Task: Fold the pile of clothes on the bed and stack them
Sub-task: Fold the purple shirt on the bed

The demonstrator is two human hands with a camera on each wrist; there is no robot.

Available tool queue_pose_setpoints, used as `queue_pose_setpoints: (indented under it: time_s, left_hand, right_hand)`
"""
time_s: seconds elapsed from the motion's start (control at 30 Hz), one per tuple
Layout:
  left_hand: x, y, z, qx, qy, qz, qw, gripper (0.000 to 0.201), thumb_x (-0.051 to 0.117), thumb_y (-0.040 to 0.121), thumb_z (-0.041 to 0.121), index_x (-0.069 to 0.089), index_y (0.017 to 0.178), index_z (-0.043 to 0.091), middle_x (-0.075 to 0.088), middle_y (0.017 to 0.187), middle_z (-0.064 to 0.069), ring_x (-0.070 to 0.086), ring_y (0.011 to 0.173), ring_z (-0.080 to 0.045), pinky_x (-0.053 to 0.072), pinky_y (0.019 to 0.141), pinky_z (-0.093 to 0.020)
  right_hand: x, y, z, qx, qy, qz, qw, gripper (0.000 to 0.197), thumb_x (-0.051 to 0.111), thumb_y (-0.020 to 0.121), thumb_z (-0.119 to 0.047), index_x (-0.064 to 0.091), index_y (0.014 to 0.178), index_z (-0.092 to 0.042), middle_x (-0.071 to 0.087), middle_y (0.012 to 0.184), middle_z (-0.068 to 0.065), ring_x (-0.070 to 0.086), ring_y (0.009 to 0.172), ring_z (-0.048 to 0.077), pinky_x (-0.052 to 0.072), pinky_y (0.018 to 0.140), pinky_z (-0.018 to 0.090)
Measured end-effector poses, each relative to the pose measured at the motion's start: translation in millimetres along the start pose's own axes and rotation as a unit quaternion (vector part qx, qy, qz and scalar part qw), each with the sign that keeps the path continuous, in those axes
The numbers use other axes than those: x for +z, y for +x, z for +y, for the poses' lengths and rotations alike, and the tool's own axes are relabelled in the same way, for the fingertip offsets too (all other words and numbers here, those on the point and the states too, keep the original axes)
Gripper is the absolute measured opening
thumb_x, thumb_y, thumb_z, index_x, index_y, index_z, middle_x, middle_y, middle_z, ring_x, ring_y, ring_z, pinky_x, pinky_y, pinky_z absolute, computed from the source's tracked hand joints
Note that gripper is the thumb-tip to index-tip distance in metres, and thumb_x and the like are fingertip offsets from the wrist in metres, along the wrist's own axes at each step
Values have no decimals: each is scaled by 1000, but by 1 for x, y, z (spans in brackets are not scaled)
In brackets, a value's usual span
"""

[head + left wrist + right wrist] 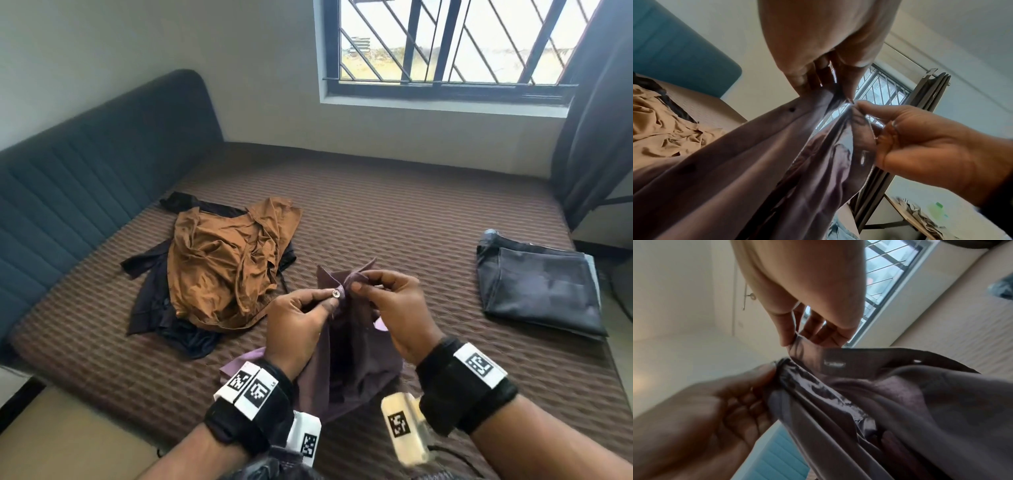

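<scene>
Both hands hold a purple button-up shirt (356,356) up over the near edge of the bed. My left hand (308,308) pinches the placket edge beside a small pale button (335,293). My right hand (383,291) pinches the opposite edge by the collar, close to the left fingertips. In the left wrist view the shirt (756,178) hangs down from both pinches, with my right hand (910,138) at its edge. In the right wrist view a buttonhole (834,364) shows in the shirt (900,402). A crumpled brown garment (222,263) lies on dark clothes (154,301) at the left.
A folded dark grey garment (541,294) lies at the bed's right side. The brown quilted bed (394,205) stretches back to the wall under a barred window (445,44). A blue padded headboard (85,164) runs along the left, a dark curtain (599,137) hangs at the right.
</scene>
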State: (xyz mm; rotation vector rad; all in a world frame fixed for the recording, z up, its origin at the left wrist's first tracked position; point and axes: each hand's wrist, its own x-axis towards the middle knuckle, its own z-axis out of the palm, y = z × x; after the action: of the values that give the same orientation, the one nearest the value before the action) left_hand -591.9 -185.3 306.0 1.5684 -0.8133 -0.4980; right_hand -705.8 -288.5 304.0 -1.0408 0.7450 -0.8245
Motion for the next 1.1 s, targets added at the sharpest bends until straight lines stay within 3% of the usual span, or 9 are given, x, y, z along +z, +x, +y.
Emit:
queue_pose_setpoints:
  time_s: [0.1, 0.23, 0.37, 0.5, 0.6, 0.7, 0.87, 1.0, 1.1]
  left_hand:
    - [2, -1, 9, 9, -20, -13, 1000, 24, 75, 83, -1, 78, 85, 22, 77, 83, 9, 73, 83, -7, 54, 75, -15]
    - [0, 3, 5, 22, -5, -22, 999, 25, 76, 81, -1, 78, 84, 24, 77, 84, 3, 73, 84, -12, 56, 78, -21]
    - [-2, 5, 3, 8, 9, -60, 998, 20, 78, 78, -4, 79, 83, 15, 77, 83, -4, 74, 81, -19, 59, 78, -30]
    - [-6, 8, 7, 28, 79, -106, 991, 16, 81, 75, -3, 79, 82, 11, 74, 84, -2, 71, 77, -11, 55, 70, -20]
    - [-6, 6, 9, 89, 147, -124, 977, 19, 80, 76, -1, 76, 82, 17, 67, 92, 6, 65, 88, -1, 49, 74, -10]
    - [-5, 6, 6, 87, 154, -143, 974, 16, 80, 76, -1, 78, 82, 14, 73, 88, 9, 69, 82, 0, 53, 74, -15]
    - [-2, 8, 1, 76, 175, -145, 971, 19, 85, 68, 1, 79, 75, 17, 75, 76, 8, 68, 73, 1, 55, 74, -22]
    - [-2, 11, -2, 20, 149, -110, 982, 23, 87, 65, 1, 77, 73, 20, 74, 72, 4, 71, 70, -11, 60, 73, -37]
    - [-6, 13, -2, 6, 126, -137, 983, 48, 83, 70, 1, 71, 104, 34, 70, 68, -3, 71, 68, -20, 61, 72, -43]
  right_hand:
    - [5, -5, 10, -31, -22, -13, 999, 16, 70, 80, 11, 77, 83, -4, 75, 80, 13, 70, 71, 17, 55, 64, 22]
    - [1, -11, 19, -50, -21, -44, 998, 18, 65, 83, 13, 74, 97, 5, 75, 77, 2, 68, 69, 6, 48, 56, 12]
    - [-5, -16, 26, -69, -34, -41, 996, 16, 68, 81, 12, 75, 95, 6, 72, 86, 9, 66, 70, 6, 45, 54, 11]
    - [-11, -20, 30, -87, -38, -22, 995, 15, 72, 80, 7, 77, 93, 0, 74, 94, 13, 71, 87, 21, 56, 74, 25]
    - [-16, -22, 32, -98, -38, -12, 994, 15, 73, 79, 5, 77, 92, 1, 74, 95, 15, 71, 94, 30, 56, 88, 37]
    - [-19, -23, 30, -97, -48, -23, 994, 16, 74, 77, 6, 78, 90, -2, 74, 93, 13, 71, 93, 28, 56, 89, 37]
    - [-25, -19, 33, -91, -94, -62, 989, 30, 76, 76, 6, 80, 84, -23, 74, 92, 4, 71, 90, 18, 56, 88, 32]
    - [-29, -16, 30, -93, -118, -109, 983, 22, 78, 74, -3, 79, 93, -13, 74, 94, 6, 71, 90, 20, 55, 86, 33]
    - [-35, -16, 24, -111, -197, -155, 962, 26, 79, 77, -14, 77, 103, -9, 72, 96, 9, 69, 92, 27, 57, 86, 36]
